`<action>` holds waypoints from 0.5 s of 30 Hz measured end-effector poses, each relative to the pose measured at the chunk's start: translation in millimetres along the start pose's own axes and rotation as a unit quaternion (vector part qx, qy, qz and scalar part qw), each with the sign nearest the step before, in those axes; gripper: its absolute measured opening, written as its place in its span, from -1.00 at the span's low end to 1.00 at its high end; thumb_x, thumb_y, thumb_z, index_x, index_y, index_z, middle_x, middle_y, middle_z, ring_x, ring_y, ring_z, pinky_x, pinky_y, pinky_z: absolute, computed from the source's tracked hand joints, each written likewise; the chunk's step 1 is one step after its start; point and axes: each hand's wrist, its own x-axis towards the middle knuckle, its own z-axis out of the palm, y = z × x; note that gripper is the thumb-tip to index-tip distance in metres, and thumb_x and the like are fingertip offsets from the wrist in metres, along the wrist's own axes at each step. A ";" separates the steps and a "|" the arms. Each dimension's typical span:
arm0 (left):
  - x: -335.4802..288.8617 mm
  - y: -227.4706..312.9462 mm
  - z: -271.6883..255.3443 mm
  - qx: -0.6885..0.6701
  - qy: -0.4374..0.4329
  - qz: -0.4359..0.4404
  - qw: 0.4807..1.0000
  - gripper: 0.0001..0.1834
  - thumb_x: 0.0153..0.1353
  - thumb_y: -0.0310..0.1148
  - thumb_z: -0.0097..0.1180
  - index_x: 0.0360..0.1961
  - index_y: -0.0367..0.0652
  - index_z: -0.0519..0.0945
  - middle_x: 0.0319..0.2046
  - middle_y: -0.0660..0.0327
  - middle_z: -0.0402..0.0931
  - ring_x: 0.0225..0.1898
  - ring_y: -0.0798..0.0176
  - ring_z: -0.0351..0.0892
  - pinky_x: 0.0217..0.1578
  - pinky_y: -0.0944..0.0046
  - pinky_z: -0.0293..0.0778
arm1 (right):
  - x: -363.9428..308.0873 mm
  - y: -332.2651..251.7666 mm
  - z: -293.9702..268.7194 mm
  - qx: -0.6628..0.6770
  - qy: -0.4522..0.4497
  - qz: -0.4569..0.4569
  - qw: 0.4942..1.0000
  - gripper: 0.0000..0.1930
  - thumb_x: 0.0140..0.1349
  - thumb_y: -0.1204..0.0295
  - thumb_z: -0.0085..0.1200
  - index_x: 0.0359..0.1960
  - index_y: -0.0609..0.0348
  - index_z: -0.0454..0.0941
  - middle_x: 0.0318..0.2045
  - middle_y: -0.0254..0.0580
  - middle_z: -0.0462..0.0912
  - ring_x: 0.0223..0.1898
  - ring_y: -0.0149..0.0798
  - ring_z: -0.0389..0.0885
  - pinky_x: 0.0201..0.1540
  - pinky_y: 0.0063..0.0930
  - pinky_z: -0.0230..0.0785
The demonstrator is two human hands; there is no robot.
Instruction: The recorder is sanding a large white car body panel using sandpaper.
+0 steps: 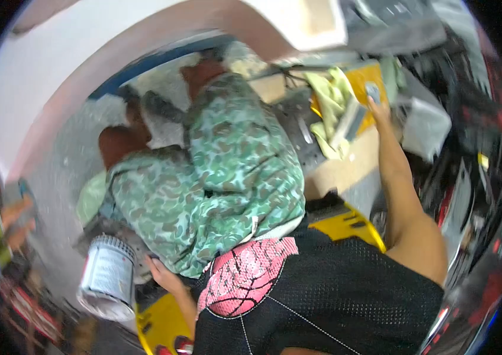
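My left hand [161,273] is low at the left, beside my thigh and to the right of a metal can [107,275] with a pale label. Its fingers close around something small and dark that I cannot make out. My right arm stretches out to the far right. There my right hand [376,107] is at a flat yellow-orange piece [364,77], its fingers on a small grey thing [373,90] that is too blurred to name. A crumpled yellow-green cloth [332,97] and a grey-and-white block [348,123] lie just left of that hand.
A curved white and pinkish panel [79,53] arches across the front. A dark board [289,121] and a tan box [345,163] lie right of my legs. Yellow plastic parts [345,228] show beside me. A grey plastic bag [425,127] and dark clutter fill the right.
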 end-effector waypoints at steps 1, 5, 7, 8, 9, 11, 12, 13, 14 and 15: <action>-3.5 30.9 16.1 -0.016 -0.002 -0.038 0.999 -0.46 0.53 -0.28 -0.12 0.44 -0.32 0.30 0.48 -0.18 0.16 0.54 -0.11 0.04 0.50 0.10 -0.10 | 45.0 40.4 -19.7 0.115 0.011 -0.111 0.987 -0.16 0.08 -0.19 0.32 0.22 0.25 0.56 0.15 0.12 0.63 0.19 0.01 0.59 0.22 -0.19 0.39; 5.8 92.3 0.2 0.047 0.050 -0.101 0.992 -0.45 0.50 -0.30 -0.03 0.41 -0.37 0.32 0.48 -0.16 0.17 0.52 -0.09 0.12 0.46 0.12 0.00 | 84.0 12.3 19.8 0.307 -0.228 0.017 0.924 -0.33 0.18 0.09 0.41 0.24 0.19 0.52 0.07 -0.15 0.64 0.10 -0.19 0.58 0.20 -0.19 0.37; -15.3 119.0 -35.1 0.036 0.061 -0.115 0.991 -0.47 0.48 -0.34 -0.01 0.39 -0.39 0.35 0.48 -0.15 0.18 0.50 -0.06 0.16 0.44 0.13 0.06 | 68.6 22.6 25.5 0.326 -0.252 0.074 0.908 -0.31 0.16 0.10 0.44 0.26 0.18 0.51 0.06 -0.18 0.65 0.10 -0.20 0.58 0.20 -0.20 0.37; -14.5 128.7 -41.0 -0.002 0.059 -0.114 0.992 -0.48 0.46 -0.38 0.02 0.36 -0.41 0.38 0.47 -0.13 0.19 0.49 -0.04 0.20 0.42 0.14 0.12 | 67.9 15.9 28.5 0.339 -0.262 0.061 0.901 -0.31 0.16 0.10 0.44 0.26 0.18 0.51 0.06 -0.18 0.65 0.10 -0.20 0.58 0.20 -0.20 0.37; -18.2 118.8 -39.8 -0.004 0.083 -0.091 0.992 -0.52 0.43 -0.44 0.05 0.31 -0.45 0.42 0.43 -0.11 0.29 0.44 0.01 0.29 0.37 0.14 0.23 | 69.4 10.0 32.0 0.338 -0.272 0.021 0.901 -0.34 0.17 0.12 0.43 0.24 0.18 0.52 0.04 -0.20 0.65 0.08 -0.22 0.58 0.18 -0.24 0.38; -9.8 113.2 -27.1 -0.064 0.098 -0.079 0.990 -0.59 0.41 -0.44 0.08 0.21 -0.43 0.49 0.26 -0.09 0.48 0.31 0.02 0.44 0.32 0.12 0.30 | 77.3 10.4 22.7 0.349 -0.275 -0.058 0.894 -0.41 0.20 0.16 0.41 0.20 0.17 0.55 0.02 -0.25 0.65 0.04 -0.25 0.59 0.15 -0.30 0.40; -6.9 122.3 -19.6 -0.068 0.116 -0.069 0.989 -0.63 0.39 -0.43 0.09 0.15 -0.39 0.53 0.18 -0.05 0.54 0.24 0.03 0.50 0.29 0.14 0.34 | 78.7 9.6 18.2 0.360 -0.273 -0.098 0.887 -0.44 0.21 0.18 0.40 0.18 0.17 0.57 0.00 -0.27 0.65 0.02 -0.27 0.60 0.13 -0.33 0.41; -1.0 129.7 -11.6 -0.068 0.110 -0.045 0.991 -0.67 0.38 -0.44 0.11 0.10 -0.38 0.55 0.11 0.00 0.57 0.19 0.06 0.53 0.24 0.16 0.38 | 84.2 23.2 7.4 0.376 -0.265 -0.135 0.878 -0.48 0.23 0.20 0.39 0.16 0.17 0.58 -0.01 -0.29 0.65 0.00 -0.29 0.60 0.11 -0.36 0.42; -0.4 151.7 -8.2 -0.086 0.114 -0.039 0.989 -0.72 0.35 -0.44 0.14 0.03 -0.35 0.58 0.06 0.03 0.59 0.16 0.08 0.54 0.22 0.16 0.40 | 65.4 19.3 22.0 0.356 -0.234 -0.079 0.901 -0.47 0.19 0.22 0.42 0.14 0.18 0.59 -0.04 -0.33 0.65 -0.02 -0.29 0.60 0.12 -0.37 0.40; 6.8 149.7 -0.6 -0.073 0.116 0.010 0.990 -0.73 0.31 -0.47 0.16 0.01 -0.34 0.61 0.08 0.01 0.58 0.15 0.06 0.55 0.21 0.14 0.42 | 59.6 21.7 21.1 0.362 -0.247 -0.091 0.894 -0.38 0.12 0.26 0.43 0.20 0.26 0.54 -0.02 -0.24 0.67 0.03 -0.26 0.61 0.16 -0.33 0.40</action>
